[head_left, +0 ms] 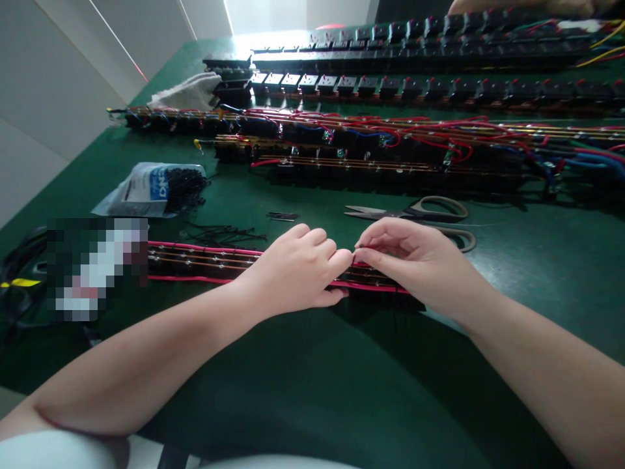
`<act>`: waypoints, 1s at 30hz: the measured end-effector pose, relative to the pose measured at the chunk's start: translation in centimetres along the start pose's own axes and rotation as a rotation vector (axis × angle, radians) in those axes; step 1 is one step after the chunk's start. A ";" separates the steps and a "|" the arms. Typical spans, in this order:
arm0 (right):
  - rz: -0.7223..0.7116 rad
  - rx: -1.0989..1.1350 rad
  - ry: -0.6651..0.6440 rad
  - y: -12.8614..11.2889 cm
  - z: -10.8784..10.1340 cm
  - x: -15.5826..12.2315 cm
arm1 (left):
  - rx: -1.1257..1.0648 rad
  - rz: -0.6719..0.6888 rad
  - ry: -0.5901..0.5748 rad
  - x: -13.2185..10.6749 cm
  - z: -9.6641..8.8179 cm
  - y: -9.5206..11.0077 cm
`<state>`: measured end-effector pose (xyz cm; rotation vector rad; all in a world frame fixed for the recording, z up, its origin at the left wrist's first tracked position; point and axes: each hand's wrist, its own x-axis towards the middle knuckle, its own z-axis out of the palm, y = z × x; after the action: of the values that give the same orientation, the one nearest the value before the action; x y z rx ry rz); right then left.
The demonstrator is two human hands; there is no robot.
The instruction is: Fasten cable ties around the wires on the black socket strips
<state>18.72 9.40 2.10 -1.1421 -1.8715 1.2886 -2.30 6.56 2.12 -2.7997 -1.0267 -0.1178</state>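
A long black strip (pixel 200 264) with brass-coloured bars and red wires along both edges lies across the table before me. My left hand (pixel 300 270) is closed over its middle, fingers curled at the far side and thumb at the near edge. Just to the right, my right hand (pixel 415 260) pinches a thin black cable tie (pixel 355 255) between thumb and forefinger at the strip's red wire. The two hands nearly touch, and part of the tie is hidden by the fingers. Loose black cable ties (pixel 227 234) lie behind the strip.
Scissors (pixel 415 212) lie behind my right hand. A plastic bag of black cable ties (pixel 151 189) rests at the left, near coiled black cable (pixel 24 260). Wired strips (pixel 342 127) and black socket rows (pixel 346 86) fill the table's far side. Another person's arm (pixel 527 6) shows top right.
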 end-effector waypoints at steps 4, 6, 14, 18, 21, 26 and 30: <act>0.025 -0.046 -0.009 -0.1 0.0 0.1 | -0.004 -0.009 0.023 0.0 0.2 -0.1; 0.027 -0.062 -0.013 -0.2 -0.1 0.1 | -0.005 -0.011 0.034 0.1 0.3 -0.2; 0.036 -0.107 -0.043 0.0 -0.3 0.1 | 0.027 -0.041 0.036 0.0 0.3 0.2; 0.018 -0.103 -0.047 0.3 -0.3 0.2 | 0.028 -0.039 0.029 0.0 0.4 0.2; 0.007 -0.093 -0.040 0.4 -0.2 0.2 | 0.023 -0.052 0.017 0.1 0.4 0.3; 0.008 -0.083 -0.035 0.2 0.0 0.1 | 0.027 -0.130 -0.008 0.1 0.3 0.9; 0.010 -0.099 -0.041 0.1 -0.1 0.0 | 0.019 -0.127 -0.018 0.1 0.5 1.0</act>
<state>18.83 9.49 2.05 -1.1858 -1.9815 1.2453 -1.56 5.94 1.56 -2.7224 -1.2033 -0.0974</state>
